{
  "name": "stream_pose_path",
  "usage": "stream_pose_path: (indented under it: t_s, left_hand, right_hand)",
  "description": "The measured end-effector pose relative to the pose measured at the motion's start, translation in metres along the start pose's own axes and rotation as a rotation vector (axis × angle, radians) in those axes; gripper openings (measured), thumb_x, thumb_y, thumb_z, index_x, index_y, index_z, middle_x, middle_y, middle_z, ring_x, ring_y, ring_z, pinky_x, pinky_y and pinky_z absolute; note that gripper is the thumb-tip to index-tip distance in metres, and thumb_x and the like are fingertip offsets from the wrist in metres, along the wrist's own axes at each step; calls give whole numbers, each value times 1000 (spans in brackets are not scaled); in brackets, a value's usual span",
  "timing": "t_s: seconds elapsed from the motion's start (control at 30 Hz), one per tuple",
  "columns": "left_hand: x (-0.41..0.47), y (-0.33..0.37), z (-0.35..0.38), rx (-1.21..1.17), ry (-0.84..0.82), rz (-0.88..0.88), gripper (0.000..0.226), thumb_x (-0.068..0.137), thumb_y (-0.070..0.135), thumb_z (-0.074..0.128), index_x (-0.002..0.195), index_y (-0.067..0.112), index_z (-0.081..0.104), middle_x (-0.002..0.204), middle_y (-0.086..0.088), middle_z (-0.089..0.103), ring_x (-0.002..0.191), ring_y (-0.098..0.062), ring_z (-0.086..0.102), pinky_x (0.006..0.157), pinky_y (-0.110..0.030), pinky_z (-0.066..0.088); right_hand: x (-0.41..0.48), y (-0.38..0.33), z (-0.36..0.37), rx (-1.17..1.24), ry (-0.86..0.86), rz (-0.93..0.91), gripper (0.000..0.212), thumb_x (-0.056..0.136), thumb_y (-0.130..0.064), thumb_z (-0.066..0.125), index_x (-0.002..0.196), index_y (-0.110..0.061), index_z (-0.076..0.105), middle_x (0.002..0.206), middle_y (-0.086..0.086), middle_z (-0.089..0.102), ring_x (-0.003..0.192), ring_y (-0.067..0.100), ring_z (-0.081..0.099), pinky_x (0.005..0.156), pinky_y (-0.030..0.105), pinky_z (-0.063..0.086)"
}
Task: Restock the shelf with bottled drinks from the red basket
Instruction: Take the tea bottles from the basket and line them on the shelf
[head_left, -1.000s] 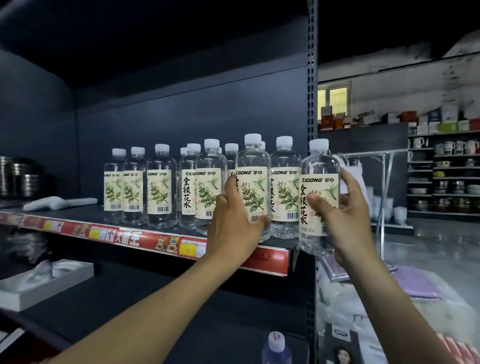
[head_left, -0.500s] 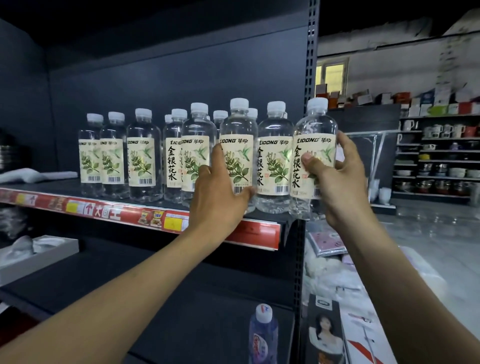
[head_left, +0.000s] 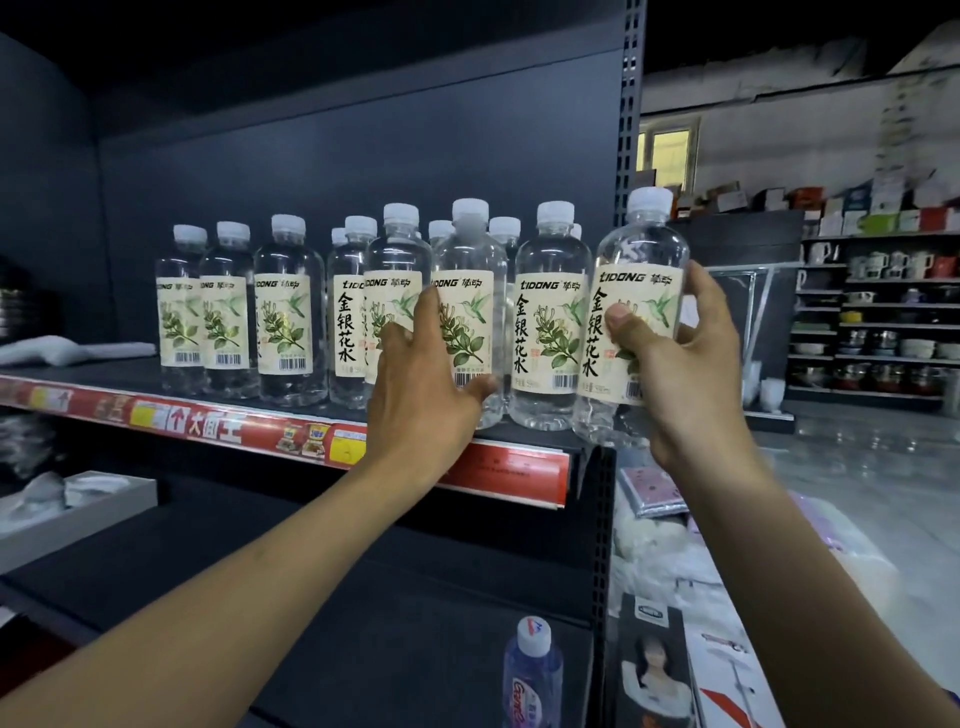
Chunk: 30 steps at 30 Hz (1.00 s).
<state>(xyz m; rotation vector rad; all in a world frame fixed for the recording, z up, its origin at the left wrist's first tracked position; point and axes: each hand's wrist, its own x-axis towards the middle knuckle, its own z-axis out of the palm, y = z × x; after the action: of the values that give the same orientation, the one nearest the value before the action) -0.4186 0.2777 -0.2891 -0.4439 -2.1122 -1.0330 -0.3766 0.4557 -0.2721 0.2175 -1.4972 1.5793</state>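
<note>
Several clear bottled drinks (head_left: 283, 312) with white caps and cream leaf labels stand in rows on the dark shelf (head_left: 104, 374). My left hand (head_left: 423, 384) wraps around the lower part of one front-row bottle (head_left: 470, 291) that stands near the shelf's front edge. My right hand (head_left: 680, 358) holds another bottle (head_left: 636, 306) at the shelf's right end, tilted slightly and beside the upright post; I cannot tell whether its base rests on the shelf. The red basket is out of sight.
A perforated upright post (head_left: 628, 104) bounds the shelf on the right. The red price strip (head_left: 208, 423) runs along the front edge. Below, a blue-labelled bottle (head_left: 532, 675) and a white tray (head_left: 78, 504) sit on the lower shelf. Packaged goods (head_left: 654, 670) lie at right.
Both hands keep their bottles; my right hand has brought its bottle slightly closer to the shelf's right end. The camera has shifted, so the shelf sits differently in the frame.
</note>
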Motion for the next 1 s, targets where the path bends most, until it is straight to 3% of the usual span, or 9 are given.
stream_pose_path:
  t_s: [0.17, 0.23, 0.33, 0.53, 0.6, 0.7, 0.87, 0.93, 1.0]
  left_hand:
    - [0, -2, 0, 22, -2, 0, 97, 81, 36, 76, 150, 37, 7, 152, -16, 26, 140, -33, 30, 106, -51, 35]
    - [0, -3, 2, -1, 7, -21, 96, 81, 33, 76, 149, 38, 7, 154, -15, 23, 142, -34, 28, 108, -54, 33]
    - [0, -4, 3, -37, 17, -12, 91, 84, 24, 73, 149, 36, 10, 143, -11, 31, 133, -33, 38, 104, -57, 39]
    - [-25, -6, -1, -125, -14, 157, 71, 89, 12, 62, 146, 30, 23, 131, -4, 37, 119, -23, 46, 97, -44, 48]
    - [-39, -7, 1, -127, -88, 264, 73, 90, 21, 62, 146, 35, 19, 129, 2, 36, 121, -18, 43, 98, -42, 48]
    - [-41, -5, 14, -105, -140, 251, 87, 90, 30, 64, 151, 40, 3, 133, 3, 33, 128, -16, 39, 102, -42, 45]
    - [-41, -2, 25, -73, -66, 258, 88, 88, 25, 67, 153, 32, 7, 132, 2, 37, 125, -15, 39, 102, -35, 42]
    - [-42, -2, 26, -69, -45, 278, 85, 88, 27, 67, 153, 27, 11, 135, 2, 38, 126, -14, 37, 104, -32, 38]
    - [-40, 0, 28, -60, -19, 263, 85, 86, 29, 69, 152, 26, 15, 137, 3, 39, 127, -15, 38, 105, -36, 40]
  right_hand:
    - [-20, -8, 18, 5, -107, -101, 63, 81, -16, 76, 128, -47, 45, 110, -21, 67, 108, 11, 66, 95, 45, 54]
    - [-25, -8, 34, -30, -131, -92, 65, 80, -24, 76, 128, -51, 42, 110, -29, 61, 111, 7, 62, 102, 44, 49]
    - [-30, -2, 54, -63, -135, -80, 78, 82, -34, 74, 145, -47, 30, 132, -13, 46, 124, 8, 47, 107, 39, 40]
    - [-32, 5, 67, -223, -90, -117, 82, 89, -34, 69, 153, -41, 19, 127, -11, 34, 118, 5, 35, 91, 19, 28]
    - [-29, 7, 66, -251, -90, -105, 82, 90, -36, 67, 154, -39, 16, 126, -12, 31, 114, 2, 30, 89, 11, 25]
    - [-26, 6, 63, -301, -125, -81, 80, 93, -37, 62, 155, -39, 11, 120, -9, 24, 106, 4, 27, 71, -5, 24]
    - [-27, 8, 53, -568, -140, -121, 83, 90, -58, 55, 153, -47, 1, 131, 2, 26, 124, 17, 26, 101, 34, 28]
    - [-24, 8, 49, -594, -188, -72, 85, 87, -65, 53, 149, -53, -4, 152, 9, 12, 142, 30, 21, 115, 47, 25]
    - [-21, 9, 46, -521, -271, 0, 85, 88, -63, 51, 149, -53, -8, 161, 7, -3, 148, 33, 17, 116, 48, 21]
